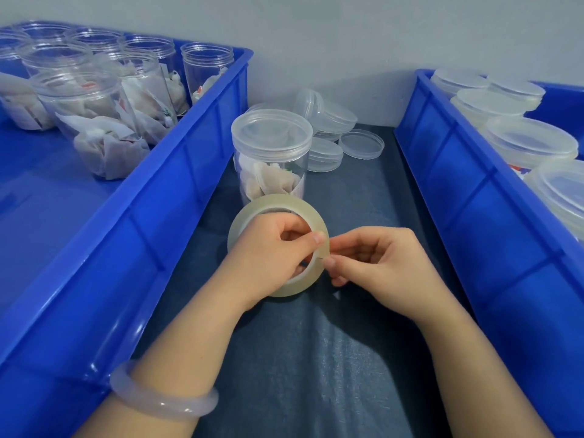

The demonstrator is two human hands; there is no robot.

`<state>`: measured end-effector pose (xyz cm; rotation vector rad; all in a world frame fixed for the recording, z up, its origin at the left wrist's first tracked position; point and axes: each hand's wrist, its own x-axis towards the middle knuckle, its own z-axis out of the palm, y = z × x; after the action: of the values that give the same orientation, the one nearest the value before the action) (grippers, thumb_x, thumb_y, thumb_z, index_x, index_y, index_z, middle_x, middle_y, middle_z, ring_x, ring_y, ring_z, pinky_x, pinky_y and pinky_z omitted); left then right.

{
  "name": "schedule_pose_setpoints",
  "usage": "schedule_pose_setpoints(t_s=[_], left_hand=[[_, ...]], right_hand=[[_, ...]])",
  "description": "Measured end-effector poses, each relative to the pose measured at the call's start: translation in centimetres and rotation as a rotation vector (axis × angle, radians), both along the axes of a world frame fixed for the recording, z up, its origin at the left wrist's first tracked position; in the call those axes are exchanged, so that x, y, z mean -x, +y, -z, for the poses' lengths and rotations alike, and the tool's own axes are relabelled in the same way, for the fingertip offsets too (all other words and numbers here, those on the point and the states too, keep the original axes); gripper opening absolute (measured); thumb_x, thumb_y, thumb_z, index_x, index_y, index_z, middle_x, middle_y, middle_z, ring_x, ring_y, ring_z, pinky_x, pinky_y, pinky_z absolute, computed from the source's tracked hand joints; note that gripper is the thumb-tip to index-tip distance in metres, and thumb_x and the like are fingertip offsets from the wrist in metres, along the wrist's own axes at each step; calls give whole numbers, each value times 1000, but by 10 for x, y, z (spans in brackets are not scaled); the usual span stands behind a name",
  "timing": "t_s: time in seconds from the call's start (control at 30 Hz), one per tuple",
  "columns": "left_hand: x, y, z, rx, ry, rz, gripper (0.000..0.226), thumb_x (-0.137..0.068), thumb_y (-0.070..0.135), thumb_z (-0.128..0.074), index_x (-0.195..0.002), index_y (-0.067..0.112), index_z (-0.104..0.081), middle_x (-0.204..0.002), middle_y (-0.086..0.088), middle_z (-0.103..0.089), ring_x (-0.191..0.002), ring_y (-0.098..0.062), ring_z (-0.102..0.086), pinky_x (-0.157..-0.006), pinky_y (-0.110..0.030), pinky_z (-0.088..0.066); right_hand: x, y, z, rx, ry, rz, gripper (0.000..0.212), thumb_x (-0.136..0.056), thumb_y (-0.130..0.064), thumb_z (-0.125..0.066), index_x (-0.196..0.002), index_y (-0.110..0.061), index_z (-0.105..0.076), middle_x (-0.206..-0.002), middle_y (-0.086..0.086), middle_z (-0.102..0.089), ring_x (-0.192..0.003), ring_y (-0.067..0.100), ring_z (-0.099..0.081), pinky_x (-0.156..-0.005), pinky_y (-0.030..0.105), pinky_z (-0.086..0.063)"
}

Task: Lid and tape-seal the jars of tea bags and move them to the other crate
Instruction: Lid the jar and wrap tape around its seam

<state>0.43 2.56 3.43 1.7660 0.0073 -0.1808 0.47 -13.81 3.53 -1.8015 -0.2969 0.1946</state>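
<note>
A clear jar of tea bags [271, 165] stands upright on the dark cloth between two blue crates, with a translucent lid [271, 131] on top. Just in front of it my left hand [271, 251] grips a roll of clear tape [252, 216], fingers hooked through its core. My right hand [379, 260] pinches at the roll's right rim, at the tape's edge. The left crate [177, 172] holds several open jars of tea bags [94, 121]. The right crate [448, 172] holds several lidded jars [531, 140].
A heap of loose translucent lids [335, 128] lies on the cloth behind the jar, near the grey wall. A pale bangle [161, 396] sits on my left wrist. The dark cloth [316, 358] runs as a narrow strip between the crates.
</note>
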Motion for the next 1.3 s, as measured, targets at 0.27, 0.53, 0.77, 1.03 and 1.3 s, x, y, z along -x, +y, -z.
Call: schedule_pose_setpoints(t_s=[0.27, 0.53, 0.77, 1.03, 1.3], left_hand=[[0, 2, 3, 30, 34, 27, 11, -91, 15, -62, -86, 14, -71, -87, -8, -74, -85, -29, -71, -81, -50, -57], [-2, 5, 8, 14, 54, 19, 15, -93, 17, -60, -84, 16, -73, -84, -5, -75, -80, -27, -72, -80, -45, -58], [-3, 3, 9, -6, 91, 24, 19, -95, 19, -57, -84, 11, -71, -75, -5, -74, -68, -20, -72, -66, -29, -55], [2, 4, -6, 175, 208, 63, 22, -96, 11, -53, -86, -4, -66, -70, -10, -72, -58, -20, -68, -53, -24, -56], [3, 5, -9, 239, 239, 91, 24, -97, 11, -52, -83, -1, -67, -68, -11, -71, -61, -19, -68, -63, -32, -59]], right_hand=[[1, -2, 2, 23, -33, 33, 22, -79, 2, -70, -79, -19, -76, -70, 2, -73, -60, 12, -68, -60, 19, -53], [8, 13, 5, 224, -235, 185, 8, -70, -16, -74, -72, -24, -72, -66, -14, -70, -60, 3, -67, -62, 20, -55], [7, 21, 8, 313, -224, 264, 2, -69, -21, -71, -69, -21, -72, -61, -16, -68, -60, 3, -64, -62, 22, -54], [6, 4, 1, 152, -193, 112, 28, -74, -5, -64, -72, -30, -74, -68, -8, -72, -66, 13, -69, -67, 35, -59], [2, 1, 0, -81, -56, 27, 17, -80, 4, -68, -78, -12, -74, -66, 5, -72, -59, 13, -67, -58, 21, -54]])
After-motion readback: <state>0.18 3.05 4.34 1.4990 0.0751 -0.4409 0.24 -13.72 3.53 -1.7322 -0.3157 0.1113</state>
